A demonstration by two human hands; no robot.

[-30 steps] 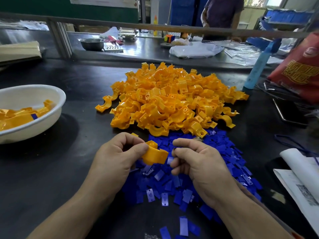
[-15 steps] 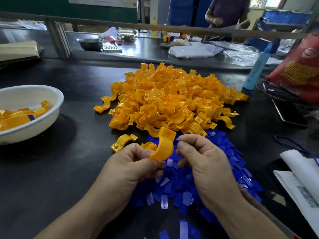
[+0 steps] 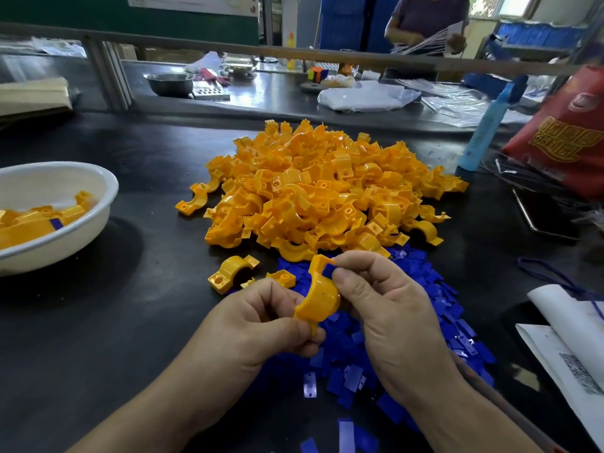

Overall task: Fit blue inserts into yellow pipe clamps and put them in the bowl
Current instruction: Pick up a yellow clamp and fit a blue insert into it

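- You are mid-fit. Your left hand [image 3: 258,325] pinches the lower tab of one yellow clamp [image 3: 318,299] between the thumb and curled fingers, and holds it above the heap of blue inserts [image 3: 434,289].
- Your right hand [image 3: 392,322] closes thumb and forefinger on the clamp's upper tab. Blue shows between them, but I cannot tell whether that is an insert or the heap behind.
- Next, by my judgement, you need to press an insert squarely home. Then carry the clamp left to the bowl [image 3: 108,188], which sits well apart on the bench [image 3: 130,322] and holds a few finished pieces.
- The clamp is a glossy, hard plastic half-ring with a flat tab at each end.
- The inserts are thin, flat little rectangles, which probably slip easily.
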